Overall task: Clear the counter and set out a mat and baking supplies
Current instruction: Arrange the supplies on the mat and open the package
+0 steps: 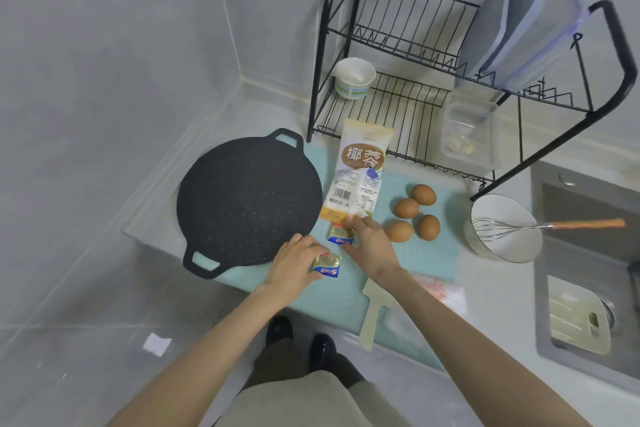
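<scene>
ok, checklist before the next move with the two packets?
1. Mat lies flat: ok.
2. Left hand grips near packet: ok.
3. Right hand pinches far packet: ok.
4. Bare mat in front of the hands to take both packets: ok.
5. Eggs clear of right hand: cannot tell; the nearest egg sits right beside it.
</scene>
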Tool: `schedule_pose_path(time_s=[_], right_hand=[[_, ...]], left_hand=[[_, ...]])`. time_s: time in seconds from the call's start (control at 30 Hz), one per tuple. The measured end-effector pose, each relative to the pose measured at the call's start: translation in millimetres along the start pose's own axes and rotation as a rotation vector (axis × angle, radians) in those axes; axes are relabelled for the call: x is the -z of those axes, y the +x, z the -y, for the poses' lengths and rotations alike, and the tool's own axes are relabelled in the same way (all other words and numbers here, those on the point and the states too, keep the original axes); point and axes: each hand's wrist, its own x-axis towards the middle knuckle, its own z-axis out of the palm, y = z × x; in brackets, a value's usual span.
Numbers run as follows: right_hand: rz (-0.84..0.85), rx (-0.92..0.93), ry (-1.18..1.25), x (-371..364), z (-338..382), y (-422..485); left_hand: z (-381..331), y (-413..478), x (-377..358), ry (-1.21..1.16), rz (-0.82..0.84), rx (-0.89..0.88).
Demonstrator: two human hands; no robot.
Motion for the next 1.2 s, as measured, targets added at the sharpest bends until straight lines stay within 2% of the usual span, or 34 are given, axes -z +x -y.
schedule_pose_path(time_s=[0.2, 0.67, 0.83, 1.2], right_hand=[[0.075, 0.085, -0.014, -1.0, -2.7, -5.8], [0.129, 0.093, 0.099, -5.5, 4.5, -23.5], [0.024, 0.083, 0.118, 20.8, -14.5, -29.2], [-0.248, -0.063, 0.152, 74.6, -86.6, -52.3]], left_hand=[[1.0, -11.3, 1.4, 0.005, -0.042, 0.007], [-1.4, -35.2, 2.9, -0.026, -0.09, 0.16], [-8.0, -33.2, 13.4, 0.013, -0.154, 0.109], [-65.4, 19.4, 14.3, -0.082, -0.149, -0.041]])
